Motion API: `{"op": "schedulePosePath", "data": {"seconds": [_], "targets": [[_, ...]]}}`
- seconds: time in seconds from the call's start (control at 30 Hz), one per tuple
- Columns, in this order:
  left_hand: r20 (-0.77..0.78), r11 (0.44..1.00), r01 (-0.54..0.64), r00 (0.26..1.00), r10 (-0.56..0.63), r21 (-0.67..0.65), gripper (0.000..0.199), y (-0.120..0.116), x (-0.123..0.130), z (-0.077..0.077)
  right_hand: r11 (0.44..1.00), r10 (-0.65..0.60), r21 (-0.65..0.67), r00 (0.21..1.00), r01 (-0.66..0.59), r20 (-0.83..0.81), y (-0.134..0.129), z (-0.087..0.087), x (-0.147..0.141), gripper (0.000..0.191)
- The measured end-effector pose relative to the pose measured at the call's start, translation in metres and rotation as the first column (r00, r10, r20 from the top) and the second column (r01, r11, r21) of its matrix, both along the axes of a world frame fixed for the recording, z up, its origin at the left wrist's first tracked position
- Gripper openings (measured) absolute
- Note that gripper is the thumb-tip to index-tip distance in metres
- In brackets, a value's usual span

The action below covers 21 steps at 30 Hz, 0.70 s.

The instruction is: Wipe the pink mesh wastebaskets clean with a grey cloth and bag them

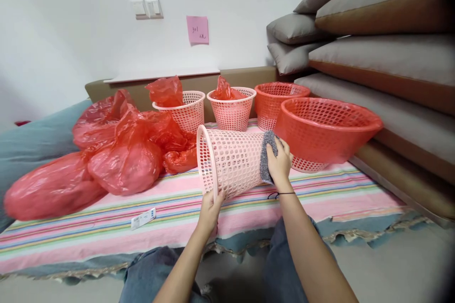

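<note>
A pink perforated plastic basket (pixel 236 158) lies on its side in front of me, its rim toward the left and its base toward the right. My left hand (pixel 212 206) grips the lower part of the rim, with the thumb on the outside. In my right hand (pixel 280 158) is a grey speckled cleaning cloth (pixel 266 158), pressed against the basket near its base. Fingers partly hide the cloth and the base end. Close behind my right hand stands a larger-looking basket lined with a red bag (pixel 320 128).
Behind stand two pink baskets (pixel 185 113) (pixel 231 111) holding red plastic bags and another red-lined basket (pixel 273 104). Filled red bags (pixel 124 161) lie left. A white label (pixel 143 218) rests on the striped cloth (pixel 170 227). Grey cushions (pixel 384 61) are stacked at right.
</note>
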<state>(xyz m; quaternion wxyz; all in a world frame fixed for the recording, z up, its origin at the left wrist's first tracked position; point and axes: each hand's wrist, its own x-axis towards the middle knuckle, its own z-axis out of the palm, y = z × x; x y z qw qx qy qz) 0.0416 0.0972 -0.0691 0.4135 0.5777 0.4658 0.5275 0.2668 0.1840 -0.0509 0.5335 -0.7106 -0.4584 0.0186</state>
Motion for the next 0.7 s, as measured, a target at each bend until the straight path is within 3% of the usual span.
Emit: {"op": "schedulePosePath", "data": {"seconds": [0.13, 0.27, 0.4, 0.53, 0.6, 0.7], "targets": [[0.027, 0.998, -0.052, 0.998, 0.052, -0.028, 0.057, 0.002, -0.001, 0.016, 1.000, -0.028, 0.008, 0.999, 0.028, -0.016, -0.003, 0.000, 0.002, 0.052], [0.101, 0.994, -0.023, 0.994, 0.034, -0.103, 0.053, -0.001, -0.001, 0.028, 0.999, -0.037, -0.015, 0.998, 0.037, 0.055, -0.013, 0.011, -0.010, 0.049], [0.157, 0.986, 0.002, 0.987, 0.024, -0.164, 0.063, -0.001, 0.008, 0.030, 0.987, 0.142, 0.032, 0.955, -0.155, 0.261, -0.039, 0.030, -0.056, 0.045], [0.143, 0.990, -0.075, 0.985, 0.092, -0.116, 0.075, 0.000, 0.016, 0.035, 0.907, 0.364, 0.061, 0.848, -0.417, 0.386, -0.070, 0.046, -0.110, 0.046], [0.151, 0.987, -0.126, 0.979, 0.140, -0.096, 0.074, 0.001, 0.016, 0.038, 0.891, 0.395, 0.056, 0.830, -0.451, 0.394, -0.074, 0.049, -0.120, 0.046], [0.171, 0.983, -0.060, 0.981, 0.090, -0.176, 0.075, 0.001, 0.015, 0.038, 0.921, 0.350, 0.036, 0.865, -0.388, 0.360, -0.060, 0.047, -0.106, 0.044]]}}
